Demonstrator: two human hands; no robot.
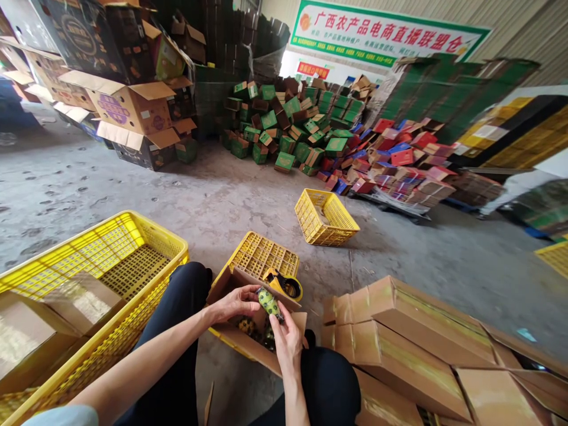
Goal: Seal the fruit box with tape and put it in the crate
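Observation:
A small oblong green item with dark spots and a shiny, plastic-like surface (268, 302) is held up between my two hands. My left hand (239, 300) pinches its upper left end with thumb and fingers. At its lower right end, my right hand (287, 338) has its fingers closed on it. Below them stands an open cardboard box (252, 344), with dark and yellow spotted items (247, 325) partly visible inside; my right hand hides some of them. Just behind the box, a yellow and black tape dispenser (284, 285) lies on a yellow crate (261, 254).
A large yellow crate (162, 236) holding cardboard boxes (84, 302) stands at left. Flattened or closed cartons (399, 349) are stacked at right. Another yellow crate (326, 219) sits ahead on the floor. Farther back are heaps of green boxes (288, 127) and red boxes (402, 155).

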